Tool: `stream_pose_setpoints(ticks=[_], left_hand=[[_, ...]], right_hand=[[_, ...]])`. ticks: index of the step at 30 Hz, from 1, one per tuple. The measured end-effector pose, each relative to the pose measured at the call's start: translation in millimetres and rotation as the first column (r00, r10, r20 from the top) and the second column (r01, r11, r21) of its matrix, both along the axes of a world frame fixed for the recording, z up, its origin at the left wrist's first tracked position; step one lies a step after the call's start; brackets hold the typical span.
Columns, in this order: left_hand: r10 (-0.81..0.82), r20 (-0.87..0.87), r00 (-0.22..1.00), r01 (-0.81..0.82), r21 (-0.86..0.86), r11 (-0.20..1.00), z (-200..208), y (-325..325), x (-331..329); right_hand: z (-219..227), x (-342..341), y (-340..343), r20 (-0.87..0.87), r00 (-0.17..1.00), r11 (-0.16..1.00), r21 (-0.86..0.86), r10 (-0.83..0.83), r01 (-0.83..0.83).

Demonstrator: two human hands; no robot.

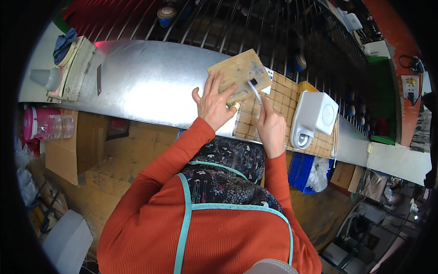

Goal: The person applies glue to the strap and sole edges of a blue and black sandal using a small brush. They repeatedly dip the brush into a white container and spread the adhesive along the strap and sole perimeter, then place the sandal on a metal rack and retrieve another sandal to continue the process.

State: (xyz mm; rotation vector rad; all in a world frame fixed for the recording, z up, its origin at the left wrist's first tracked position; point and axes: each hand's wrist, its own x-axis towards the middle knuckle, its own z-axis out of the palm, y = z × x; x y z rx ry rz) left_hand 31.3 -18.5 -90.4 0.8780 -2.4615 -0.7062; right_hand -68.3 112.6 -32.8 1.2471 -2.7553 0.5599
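Observation:
A worn wooden board [239,73] with dark smudges lies slanted over the metal worktop and the edge of a brown gridded mat [285,96]. My left hand [215,101] grips the board's left near side, fingers spread over its top and thumb at its near edge. Something small and yellowish [236,106] shows at that thumb; I cannot tell what it is. My right hand [271,125] is closed on the white handle of a small brush [257,92]. The brush's black head meets the board near its right side.
A white device with a round lid [319,113] stands on the mat at right. Metal rods [219,25] run beyond the worktop [137,82]. A flat dark strip [99,80] lies at left. Below the bench are a blue bin [299,171] and a cardboard box [64,155].

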Motion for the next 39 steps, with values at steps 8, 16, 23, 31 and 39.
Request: stream_pose_setpoints(ticks=[8,16,23,31,39], left_hand=[[0.067,-0.044,0.997,-0.060,0.138,0.989,2,0,-3],[0.099,-0.075,0.992,-0.091,0.098,0.991,1,2,-3],[0.095,-0.091,0.991,-0.083,0.123,0.989,2,2,-3],[0.080,-0.079,0.994,-0.068,0.148,0.987,1,0,-3],[0.072,-0.090,0.993,-0.055,0.175,0.983,2,0,-3]], right_hand=[[-28,-2,-78,-0.136,0.987,0.990,0.101,-0.087,0.101],[-33,4,-44,-0.216,0.976,0.982,0.189,0.022,0.020],[-35,10,-8,-0.277,0.952,0.971,0.232,0.127,-0.062],[24,-15,-9,-0.403,0.811,0.759,0.647,0.424,-0.075],[69,-30,-102,-0.459,0.392,0.592,0.722,0.798,-0.359]])
